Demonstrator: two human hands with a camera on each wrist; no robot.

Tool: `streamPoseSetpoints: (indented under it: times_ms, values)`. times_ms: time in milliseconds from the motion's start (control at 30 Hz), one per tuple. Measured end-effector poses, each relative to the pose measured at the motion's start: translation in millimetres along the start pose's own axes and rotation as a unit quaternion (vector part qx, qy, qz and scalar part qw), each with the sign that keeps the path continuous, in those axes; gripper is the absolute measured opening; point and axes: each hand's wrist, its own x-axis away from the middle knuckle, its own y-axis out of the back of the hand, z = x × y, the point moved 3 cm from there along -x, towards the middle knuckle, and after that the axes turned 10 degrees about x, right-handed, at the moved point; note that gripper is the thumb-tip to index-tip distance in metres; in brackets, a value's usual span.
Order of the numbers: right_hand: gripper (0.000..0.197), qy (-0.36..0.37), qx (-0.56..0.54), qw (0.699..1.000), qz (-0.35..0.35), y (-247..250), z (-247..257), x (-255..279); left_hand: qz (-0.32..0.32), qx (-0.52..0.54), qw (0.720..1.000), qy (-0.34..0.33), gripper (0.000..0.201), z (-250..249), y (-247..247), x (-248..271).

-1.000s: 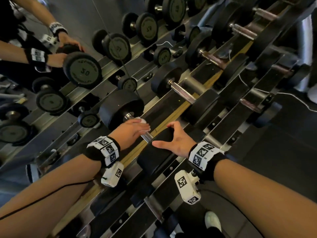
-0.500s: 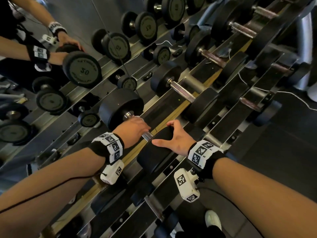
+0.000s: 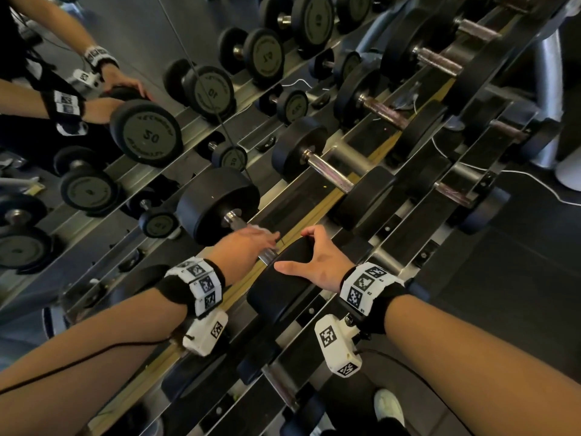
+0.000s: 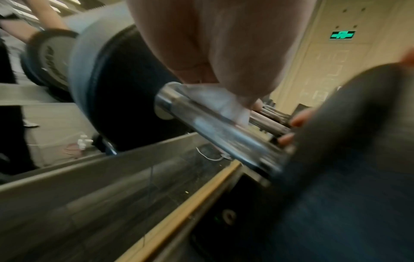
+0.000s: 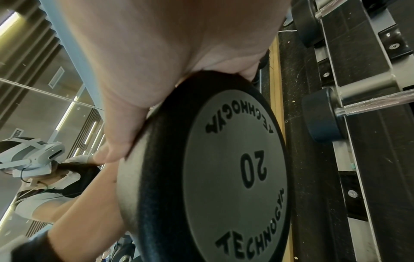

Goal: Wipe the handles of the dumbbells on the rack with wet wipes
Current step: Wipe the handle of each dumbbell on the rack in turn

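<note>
left hand (image 3: 243, 247): my fingers are curled around the wet wipe (image 4: 218, 102) and clamp it on the handle (image 4: 215, 131).
wet wipe: white, folded, under my fingertips, between them and the chrome bar.
handle: shiny metal, it runs from the far black head beyond my fingers to the near head beside my thumb.
right hand (image 3: 317, 262): my fingers are spread apart and rest over the rim of the near head (image 5: 224, 177), marked 20.
dumbbell (image 3: 220, 202): it lies on the rack (image 3: 390, 256), below both my hands.
mirror (image 3: 94, 152): beyond my left fingers, it shows my arms.
</note>
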Motion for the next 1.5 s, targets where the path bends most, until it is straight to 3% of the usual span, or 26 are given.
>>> streamPoseSetpoints:
  times_ms: [67, 200, 367, 467, 500, 567, 633, 700, 767, 900, 1033, 1167, 1333, 1433, 1500]
  values:
    - [0.100, 0.003, -0.003, 1.000, -0.004, 0, -1, 0, -0.058, 0.037, 0.997, -0.037, 0.071, -3, -8, 11]
    - [0.098, 0.006, 0.004, 1.000, -0.006, 0, -1, 0, -0.074, -0.004, 0.989, -0.125, 0.057, 11, -4, 18]
    - [0.104, -0.001, 0.009, 1.000, 0.000, 0, 0, 0, -0.096, 0.025, 0.992, -0.084, 0.041, 5, 9, 16]
    - [0.100, 0.002, 0.004, 1.000, -0.001, 0, 0, -1, -0.008, -0.013, 1.000, -0.026, 0.064, -3, 19, 12]
    - [0.099, 0.004, 0.003, 1.000, -0.002, 0, 0, -1, -0.006, -0.015, 1.000, -0.025, 0.068, -4, 21, 14]
    - [0.099, 0.007, 0.005, 1.000, -0.004, -1, 0, -1, -0.086, 0.041, 0.995, -0.032, 0.060, -2, 28, 20]
    - [0.099, 0.008, 0.008, 1.000, -0.006, -1, -1, -1, -0.199, 0.114, 0.973, -0.024, 0.051, 3, 33, 29]
    - [0.098, 0.009, 0.005, 1.000, -0.007, -1, -1, -1, -0.247, 0.144, 0.958, -0.011, 0.050, 8, 37, 33]
    - [0.098, 0.009, 0.003, 1.000, -0.005, 0, 0, -1, -0.228, 0.143, 0.963, -0.010, 0.052, 16, 36, 30]
    - [0.101, 0.006, 0.003, 1.000, -0.005, -1, 0, -1, -0.106, 0.071, 0.991, -0.029, 0.062, 25, 17, 21]
    - [0.099, 0.008, 0.006, 1.000, -0.003, -1, -1, -2, -0.171, 0.133, 0.975, -0.055, 0.044, 24, 13, 26]
    - [0.096, 0.012, 0.013, 1.000, -0.007, -1, -2, -2, -0.102, 0.046, 0.992, -0.055, 0.050, 0, -1, 23]
    - [0.096, 0.010, 0.014, 1.000, -0.010, 0, -3, -2, -0.080, 0.061, 0.991, -0.086, 0.043, -3, 2, 22]
    - [0.096, 0.008, 0.009, 1.000, -0.001, -1, -2, -3, -0.109, 0.082, 0.991, -0.010, 0.039, 13, 20, 16]
    - [0.096, 0.008, 0.009, 1.000, 0.000, -1, -3, -3, -0.095, 0.063, 0.993, 0.024, 0.044, 14, 25, 14]
